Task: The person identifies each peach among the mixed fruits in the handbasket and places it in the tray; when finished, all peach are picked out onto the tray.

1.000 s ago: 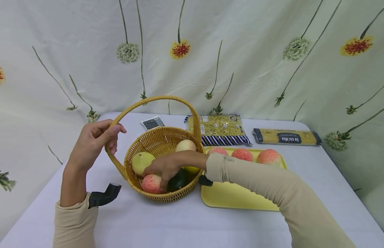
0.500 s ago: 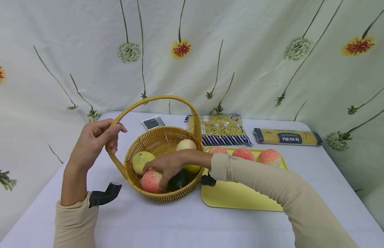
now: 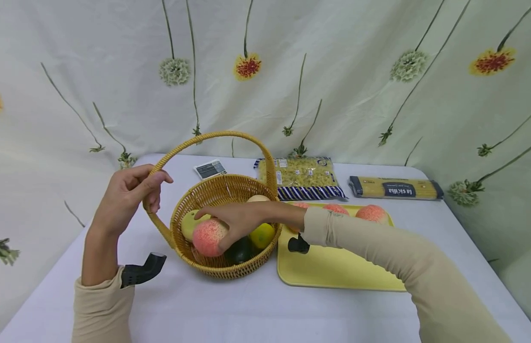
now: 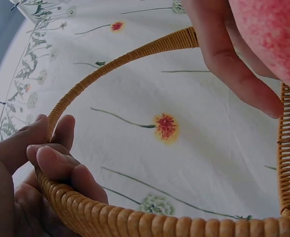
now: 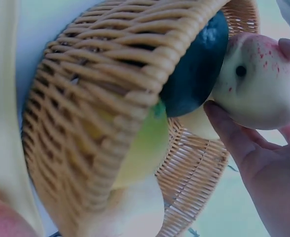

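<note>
Here, table (image 3: 205, 309): white-covered, with the packs along its far side.
Tray (image 3: 334, 271): yellow, right of the basket, peaches (image 3: 372, 213) along its far part, some hidden behind the sleeve.
Basket (image 3: 231, 272): wicker, sitting on the table, its tall handle (image 3: 231, 134) arching above.
Packs: a pasta bag (image 3: 297, 174) beyond the basket and tray, spaghetti (image 3: 396, 188) to its right.
Left hand (image 3: 130, 195): fingers curled round the handle's left side; a light, firm hold here should stop the basket tipping or sliding.
Right hand (image 3: 237, 216): reaching in from the right, thumb and fingers spread round the held peach, gripping opposite sides; even pressure about its widest part would suit that smooth, round shape best.
Held peach (image 3: 209, 238): above the basket's near left part; it looks raised, so a straight lift past the rim seems wise.
Other fruit: pear (image 3: 188, 226) left, avocado (image 3: 239, 251) near, lemon (image 3: 262, 235) right; whether the avocado touches the peach, I cannot tell, so nudging it is a risk.
</note>
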A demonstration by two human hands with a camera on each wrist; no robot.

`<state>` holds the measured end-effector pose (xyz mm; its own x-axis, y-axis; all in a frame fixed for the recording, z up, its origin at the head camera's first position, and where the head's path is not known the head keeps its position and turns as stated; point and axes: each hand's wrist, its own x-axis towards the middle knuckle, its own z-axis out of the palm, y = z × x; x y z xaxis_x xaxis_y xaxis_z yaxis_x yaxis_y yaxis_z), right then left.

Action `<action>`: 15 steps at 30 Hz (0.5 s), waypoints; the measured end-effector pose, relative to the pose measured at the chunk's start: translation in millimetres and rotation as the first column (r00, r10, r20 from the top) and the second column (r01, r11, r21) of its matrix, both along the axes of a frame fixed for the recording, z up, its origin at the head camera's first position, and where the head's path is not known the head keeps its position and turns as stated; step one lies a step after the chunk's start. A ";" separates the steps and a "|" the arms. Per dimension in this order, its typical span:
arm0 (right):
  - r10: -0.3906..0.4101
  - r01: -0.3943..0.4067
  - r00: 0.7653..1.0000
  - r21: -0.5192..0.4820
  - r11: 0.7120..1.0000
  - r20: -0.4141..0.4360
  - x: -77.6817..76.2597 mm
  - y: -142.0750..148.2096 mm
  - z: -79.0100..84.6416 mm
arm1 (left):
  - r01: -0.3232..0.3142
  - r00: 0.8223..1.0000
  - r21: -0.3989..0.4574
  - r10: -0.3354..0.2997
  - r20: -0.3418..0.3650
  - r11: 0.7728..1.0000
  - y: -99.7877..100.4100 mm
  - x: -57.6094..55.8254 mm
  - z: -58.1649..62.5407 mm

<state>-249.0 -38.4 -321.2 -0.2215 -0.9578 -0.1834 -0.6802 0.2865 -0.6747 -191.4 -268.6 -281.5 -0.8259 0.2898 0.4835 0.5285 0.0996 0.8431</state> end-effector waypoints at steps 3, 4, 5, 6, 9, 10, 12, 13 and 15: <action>0.005 -0.006 1.000 -0.041 0.999 -0.029 -0.5 4.9 2.2 | -0.040 0.999 -0.025 0.041 0.011 0.999 0.7 1.8 1.3; 0.003 -0.004 0.999 -0.050 0.999 -0.033 -0.3 6.9 2.9 | -0.057 0.998 -0.035 0.058 0.017 0.998 1.1 2.4 1.7; -0.002 0.000 0.999 -0.058 0.998 -0.035 0.1 9.0 3.6 | -0.066 0.998 -0.040 0.067 0.022 0.997 1.3 2.9 1.9; -0.008 0.005 0.999 -0.066 0.998 -0.033 0.6 11.5 3.9 | -0.082 0.996 -0.050 0.083 0.027 0.995 1.6 3.5 2.2; -0.040 0.039 0.999 -0.086 0.995 -0.006 1.7 19.7 3.8 | -0.092 0.995 -0.061 0.094 0.028 0.994 1.6 3.6 2.5; -0.054 0.054 0.999 -0.096 0.994 0.005 2.1 22.4 3.5 | -0.078 0.997 -0.050 0.079 0.025 0.996 1.6 3.5 2.6; -0.090 0.094 0.995 -0.118 0.989 0.044 2.7 27.8 3.3 | -0.046 0.999 -0.028 0.046 0.017 0.999 1.3 2.8 2.5; -0.107 0.114 0.992 -0.132 0.985 0.060 3.0 30.5 3.2 | -0.042 0.999 -0.025 0.042 0.015 0.999 1.3 2.8 2.5; -0.147 0.158 0.986 -0.155 0.975 0.082 4.1 35.6 3.9 | -0.044 0.999 -0.023 0.044 0.018 0.999 1.4 3.2 2.6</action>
<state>-244.9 -2.8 -317.2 -0.3595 -0.9318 -0.0499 -0.5867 0.2673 -0.7644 -188.2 -267.2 -278.9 -0.8468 0.2637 0.4619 0.5076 0.1415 0.8499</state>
